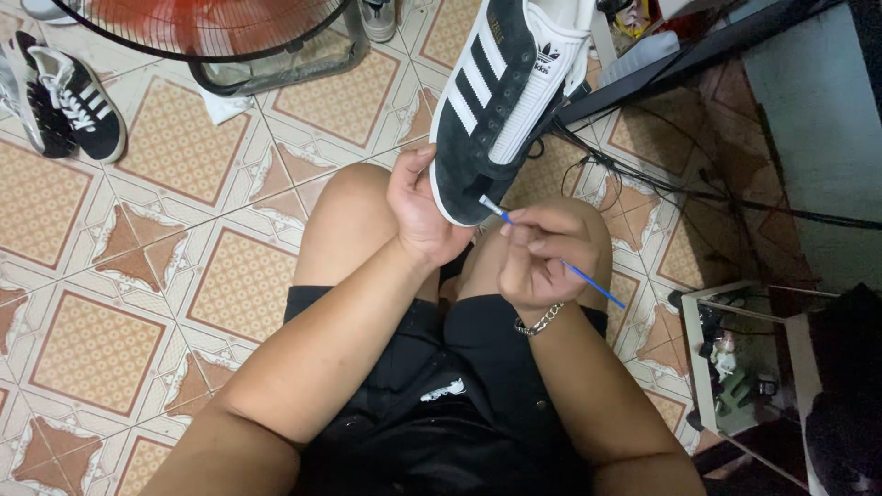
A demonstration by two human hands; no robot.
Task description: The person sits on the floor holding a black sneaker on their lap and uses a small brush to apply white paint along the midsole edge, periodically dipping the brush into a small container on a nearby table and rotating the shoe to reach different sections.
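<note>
Head view: dark sneaker (491, 101) with white stripes, raised over my knees, toe toward me.
Left hand (423, 211): clasps the toe end.
Right hand (542, 257): pinches a thin blue brush (551, 257), tip touching the white sole edge.
Around: second sneaker (78, 106) and fan (239, 37) on tiled floor (138, 303).

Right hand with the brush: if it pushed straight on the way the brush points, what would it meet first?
Likely the shoe: the right hand aims its brush tip at the white sole edge.
</note>
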